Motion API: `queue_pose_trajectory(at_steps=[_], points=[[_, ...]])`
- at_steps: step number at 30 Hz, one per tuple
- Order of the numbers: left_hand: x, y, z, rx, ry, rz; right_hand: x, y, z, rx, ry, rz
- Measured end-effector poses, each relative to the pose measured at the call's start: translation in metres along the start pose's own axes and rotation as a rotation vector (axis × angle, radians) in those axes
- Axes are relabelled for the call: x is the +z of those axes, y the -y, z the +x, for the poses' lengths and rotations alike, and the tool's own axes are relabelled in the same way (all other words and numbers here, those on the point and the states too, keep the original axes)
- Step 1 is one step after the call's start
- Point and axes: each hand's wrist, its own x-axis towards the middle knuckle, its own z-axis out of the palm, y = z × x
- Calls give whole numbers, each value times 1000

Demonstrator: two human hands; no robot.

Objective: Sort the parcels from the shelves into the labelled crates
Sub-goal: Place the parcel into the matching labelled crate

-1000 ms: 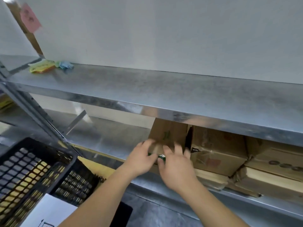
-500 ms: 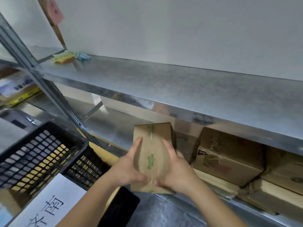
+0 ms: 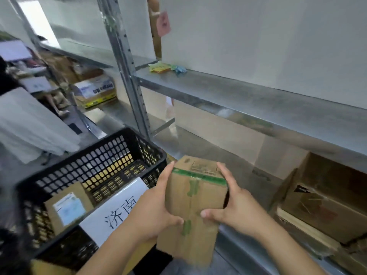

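— How far along?
— One parcel [image 3: 68,208] lies in the near-left crate [image 3: 95,155]. My left hand [image 3: 153,211] and right hand [image 3: 236,213] grip another box [image 3: 195,203] beside it; more boxes [image 3: 321,197] wait on the shelf, right.

Head-worn camera looks forward and down, close over both hands, metal shelving [image 3: 258,100] right, black crate [image 3: 95,153] left.

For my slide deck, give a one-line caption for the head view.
Both hands, left and right, hold a green-taped cardboard parcel beside a black crate labelled 济南.
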Motion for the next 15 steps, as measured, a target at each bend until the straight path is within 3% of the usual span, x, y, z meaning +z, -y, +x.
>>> queue_pose_trajectory(at_steps=[8, 11, 13, 15], points=[[-63, 33, -104, 190, -299, -223, 46, 99, -45, -247, -150, 80], [-83, 40, -133, 111, -407, -326, 61, 131, -57, -237, -232, 60], [-94, 50, -150, 41, -387, -433, 66, 148, -66, -176, -163, 115], [-102, 61, -168, -5, -345, -404, 74, 158, -74, -151, -86, 15]])
